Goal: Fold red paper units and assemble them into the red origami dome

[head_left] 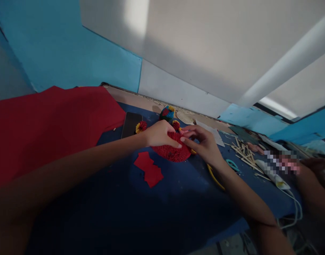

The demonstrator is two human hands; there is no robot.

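Observation:
A round red piece [171, 152] with a ridged, pleated surface, which looks like folded paper, is held over the blue table. My left hand [161, 134] grips its upper left part, with the thumb lying across the ridges. At its upper right edge, my right hand [203, 141] has thumb and fingers pinched together on the rim. Something small and pink shows by those fingertips, too small to make out. Just behind my hands stand a multicoloured folded-paper piece [167, 112] and a smaller red and yellow one [141, 126]. Red paper pieces [149, 169] lie in front, overlapping.
A dark phone [132, 122] lies beside a large red sheet [58, 127]. Under my right forearm is a yellow curved handle [214, 177]. Wooden sticks [243, 150], a teal loop [233, 165] and a white corded tool [268, 171] lie rightward, near another person's arm [312, 184].

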